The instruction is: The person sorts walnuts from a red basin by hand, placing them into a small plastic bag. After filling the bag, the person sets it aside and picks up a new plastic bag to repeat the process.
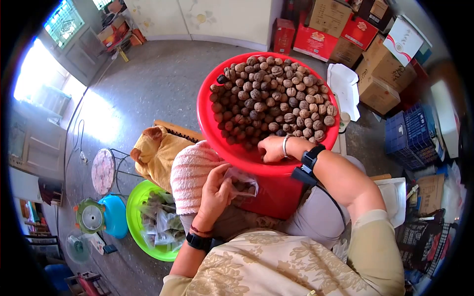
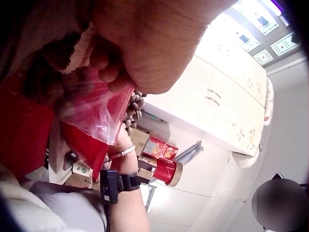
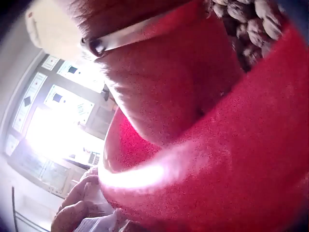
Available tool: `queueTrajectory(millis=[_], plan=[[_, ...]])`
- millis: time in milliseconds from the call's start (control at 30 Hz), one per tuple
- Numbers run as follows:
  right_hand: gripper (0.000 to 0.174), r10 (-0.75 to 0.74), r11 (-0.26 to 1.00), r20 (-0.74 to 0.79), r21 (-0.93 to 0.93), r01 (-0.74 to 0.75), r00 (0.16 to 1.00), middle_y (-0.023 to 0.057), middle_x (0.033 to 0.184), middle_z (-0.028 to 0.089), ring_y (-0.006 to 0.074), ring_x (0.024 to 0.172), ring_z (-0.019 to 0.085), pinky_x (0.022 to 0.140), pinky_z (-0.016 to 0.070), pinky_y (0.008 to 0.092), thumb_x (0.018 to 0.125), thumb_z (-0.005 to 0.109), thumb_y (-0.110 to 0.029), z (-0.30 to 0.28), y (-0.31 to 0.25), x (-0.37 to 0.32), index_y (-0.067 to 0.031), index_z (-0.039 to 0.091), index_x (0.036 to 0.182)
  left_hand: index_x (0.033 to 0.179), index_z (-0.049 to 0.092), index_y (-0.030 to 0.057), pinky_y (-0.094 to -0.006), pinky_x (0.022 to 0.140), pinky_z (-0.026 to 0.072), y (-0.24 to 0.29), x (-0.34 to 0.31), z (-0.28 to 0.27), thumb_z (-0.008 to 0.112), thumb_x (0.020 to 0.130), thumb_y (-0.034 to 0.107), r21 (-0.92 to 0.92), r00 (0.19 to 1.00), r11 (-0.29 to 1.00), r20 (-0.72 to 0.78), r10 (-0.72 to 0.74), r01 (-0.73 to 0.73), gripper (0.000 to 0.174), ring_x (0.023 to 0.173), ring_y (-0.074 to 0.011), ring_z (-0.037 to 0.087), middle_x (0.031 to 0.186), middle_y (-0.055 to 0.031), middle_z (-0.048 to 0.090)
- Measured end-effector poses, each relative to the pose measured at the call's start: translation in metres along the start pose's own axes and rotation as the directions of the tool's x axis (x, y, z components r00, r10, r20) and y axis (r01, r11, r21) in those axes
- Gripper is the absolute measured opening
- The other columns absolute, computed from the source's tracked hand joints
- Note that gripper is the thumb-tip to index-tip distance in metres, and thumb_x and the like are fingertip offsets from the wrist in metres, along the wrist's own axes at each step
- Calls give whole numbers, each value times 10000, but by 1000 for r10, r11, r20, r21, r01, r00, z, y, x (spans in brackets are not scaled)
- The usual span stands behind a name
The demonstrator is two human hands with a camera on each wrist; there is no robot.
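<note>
A big red basin (image 1: 203, 116) full of walnuts (image 1: 276, 89) sits in front of the person. The right hand (image 1: 271, 148) reaches down inside its near wall, by the edge of the walnut heap. In the right wrist view the basin wall (image 3: 231, 159) covers the fingers, so I cannot tell whether they hold a walnut. Left of the basin's near rim, the left hand (image 1: 216, 190) pinches the edge of a clear plastic bag (image 1: 247, 181) with brown walnuts low inside. Seen from the left wrist, the bag (image 2: 101, 108) hangs below the curled fingers (image 2: 108, 72).
A pink striped towel (image 1: 192, 172) lies over the left knee. At lower left, a green basin (image 1: 136, 232) holds several filled clear bags (image 1: 165, 224). A yellow cloth (image 1: 153, 153) covers a seat beyond the knee. Cardboard boxes (image 1: 380, 74) and a blue crate (image 1: 410, 130) stand at right.
</note>
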State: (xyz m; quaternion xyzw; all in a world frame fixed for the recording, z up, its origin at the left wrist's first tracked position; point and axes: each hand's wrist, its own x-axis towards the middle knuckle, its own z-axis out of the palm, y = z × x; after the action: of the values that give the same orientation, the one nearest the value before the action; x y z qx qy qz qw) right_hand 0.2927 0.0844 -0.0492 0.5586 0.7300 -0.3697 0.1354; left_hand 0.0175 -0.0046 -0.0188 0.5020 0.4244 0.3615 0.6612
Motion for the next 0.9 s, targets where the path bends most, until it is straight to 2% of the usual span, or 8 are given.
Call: queueTrajectory(millis=[33,167,267,467,533,700,800,900], plan=[[343,-69,997,-98,37,73,993,196,1003,736,313,946,705,827,565,421,798,683,-210,-9,-8,-13,-26,704,1088,1392,486,52,-194,467,371,0,0,1,489,1035,25,-4,1000,1000,-8,22,-22,359,554,-35,475,788,16,573],[351,-202,927,-226,271,261,953,162,987,746,284,937,710,853,556,389,836,754,-326,-35,-38,-47,-32,704,1022,1392,487,51,-198,468,372,0,0,-2,485,1036,27,-22,1000,1000,-1,-19,19,356,546,-37,468,781,7,574],[309,-297,835,-271,391,386,916,152,983,749,257,932,711,862,555,383,857,741,-285,-40,-60,-70,-31,704,1029,1393,487,54,-201,470,378,-4,1,-4,480,1041,34,-8,1000,1000,26,-10,10,352,550,-40,475,776,-1,582],[339,-340,834,-161,404,376,927,185,990,739,283,943,714,871,553,388,889,720,-262,-30,-86,-87,-33,689,1138,1393,489,56,-191,466,376,-2,1,0,479,1049,44,-36,999,999,9,-35,35,344,554,-40,482,757,5,581],[305,-491,770,-268,312,557,829,185,992,739,305,947,714,872,551,396,899,684,-208,-17,-82,-81,-38,680,1152,1394,489,55,-187,464,373,-5,2,2,482,1049,43,-11,999,1000,-42,25,-25,345,547,-38,473,747,13,576],[189,-446,790,-212,364,494,870,169,965,749,286,934,724,851,555,395,880,656,-146,-19,-74,-77,-33,716,1019,1390,496,53,-187,464,362,-11,3,-3,486,1045,41,6,997,997,0,71,-71,346,543,-34,462,745,22,573],[181,-384,833,-307,291,470,871,156,941,748,280,908,723,824,558,387,875,664,-159,-28,-66,-75,-39,719,1000,1389,500,52,-187,464,354,-12,3,-2,489,1041,42,17,998,997,0,69,-69,348,542,-31,457,744,27,570],[175,-447,811,-228,305,499,865,135,938,750,270,898,721,821,555,379,883,651,-131,-25,-67,-73,-76,731,1028,1392,499,53,-188,467,354,-10,3,-3,491,1038,43,-6,999,999,1,35,-35,354,544,-32,458,742,29,565]])
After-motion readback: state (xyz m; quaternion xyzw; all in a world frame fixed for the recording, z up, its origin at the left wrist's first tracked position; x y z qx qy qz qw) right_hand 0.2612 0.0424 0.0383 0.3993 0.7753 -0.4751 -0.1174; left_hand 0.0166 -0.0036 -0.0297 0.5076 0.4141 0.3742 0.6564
